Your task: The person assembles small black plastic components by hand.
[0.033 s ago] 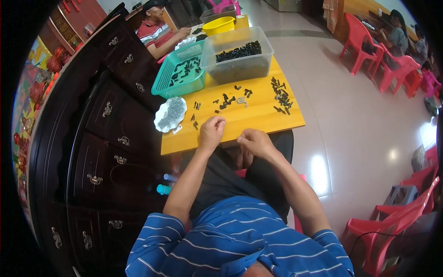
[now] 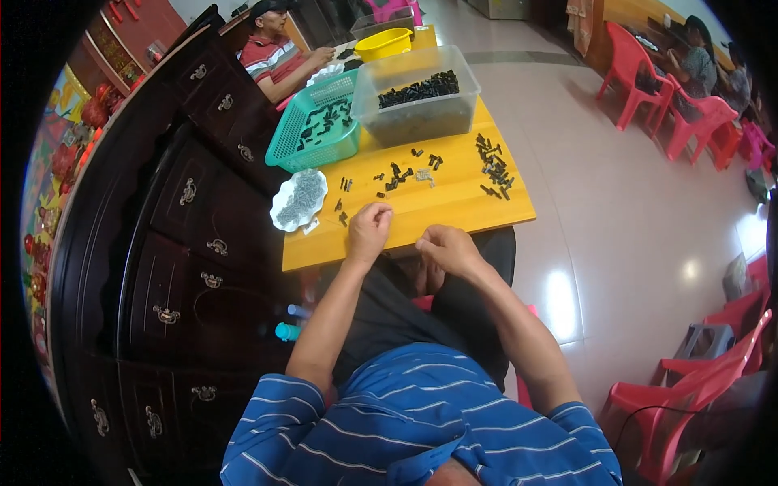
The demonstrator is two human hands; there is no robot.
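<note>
My left hand (image 2: 369, 231) rests on the near edge of the yellow table (image 2: 454, 212), fingers curled down. My right hand (image 2: 446, 247) is curled just beside it, over the table's front edge. Whether either hand has something in it is hidden. Small black parts (image 2: 397, 174) lie scattered just beyond my hands, with a denser pile (image 2: 494, 170) to the right. A white scalloped dish (image 2: 298, 200) of small grey pieces sits at the table's left edge, nearest my left hand.
A teal basket (image 2: 316, 134) and a clear bin (image 2: 417, 101) with black parts stand at the back, a yellow bowl (image 2: 382, 44) behind. Another person (image 2: 271, 53) sits beyond. A dark cabinet (image 2: 186, 227) runs along the left; red chairs (image 2: 640, 81) stand right.
</note>
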